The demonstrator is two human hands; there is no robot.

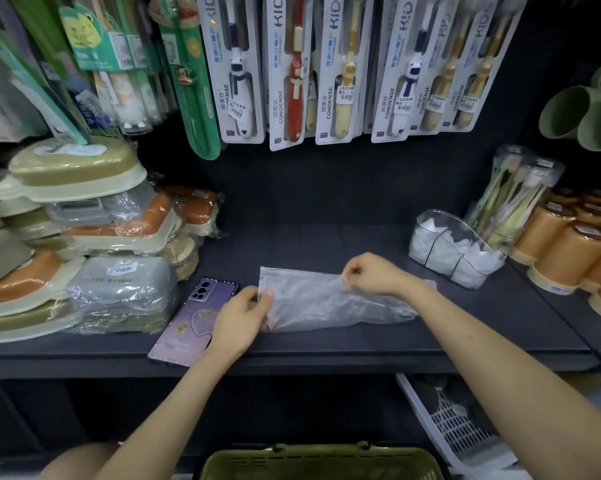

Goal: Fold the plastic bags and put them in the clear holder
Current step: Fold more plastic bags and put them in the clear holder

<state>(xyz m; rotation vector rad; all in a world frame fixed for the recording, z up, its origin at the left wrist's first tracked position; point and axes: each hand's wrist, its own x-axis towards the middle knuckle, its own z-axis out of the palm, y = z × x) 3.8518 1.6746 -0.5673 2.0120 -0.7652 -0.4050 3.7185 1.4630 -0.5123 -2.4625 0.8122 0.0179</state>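
A translucent plastic bag lies flat and wrinkled on the dark shelf, stretched from left to right. My left hand pinches the bag's left edge between thumb and fingers. My right hand has its fingers curled and pinches the bag's far edge near the middle. The clear holder stands at the back right of the shelf, with white folded bags inside its compartments.
A phone in a purple case lies left of the bag, partly under my left hand. Stacked wrapped soap boxes fill the left side. Orange cups and a toothbrush pack crowd the right. Toothbrush packs hang above. A green basket sits below.
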